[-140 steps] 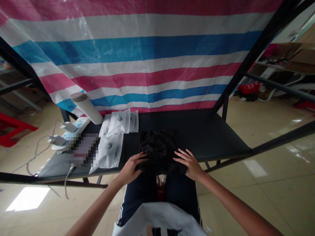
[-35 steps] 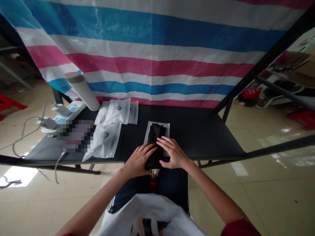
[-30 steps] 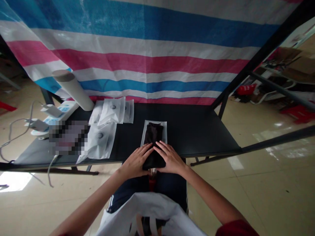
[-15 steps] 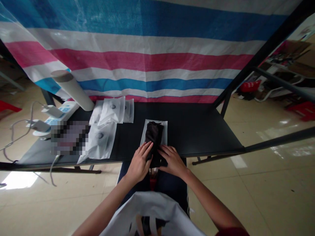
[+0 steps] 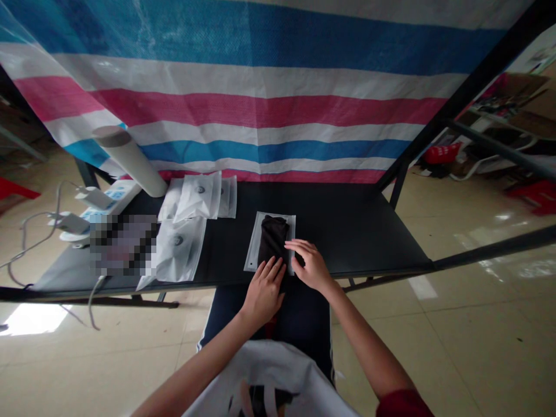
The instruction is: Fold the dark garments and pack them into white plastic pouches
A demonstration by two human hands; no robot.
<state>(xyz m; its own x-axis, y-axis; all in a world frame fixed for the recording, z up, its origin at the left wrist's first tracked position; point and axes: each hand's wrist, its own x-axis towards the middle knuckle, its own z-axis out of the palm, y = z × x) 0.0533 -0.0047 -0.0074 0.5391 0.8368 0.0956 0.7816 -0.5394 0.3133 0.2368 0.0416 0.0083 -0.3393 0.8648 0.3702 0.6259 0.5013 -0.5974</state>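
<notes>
A folded piece of dark cloth [image 5: 273, 236] lies on a flat frosted zip bag [image 5: 253, 255] near the front edge of the black table. My left hand [image 5: 264, 289] rests with outstretched fingers on the near end of the cloth. My right hand [image 5: 309, 263] is beside the cloth's right edge, its fingers apart and slightly bent, holding nothing. The bag's edges show around the cloth. Whether the cloth lies on top of the bag or inside it, I cannot tell for sure.
Several filled frosted bags [image 5: 178, 249] lie to the left on the black table [image 5: 347, 226]. Behind them a white bottle [image 5: 139, 162] stands near a power strip [image 5: 115, 200] with plugged-in chargers and cables. A striped plastic sheet [image 5: 260, 104] hangs behind, beside a dark metal frame [image 5: 417, 139].
The near part of the cloth has been folded over, so it lies shorter and flatter. My left hand has moved right onto it, and my right hand has shifted slightly right and up.
</notes>
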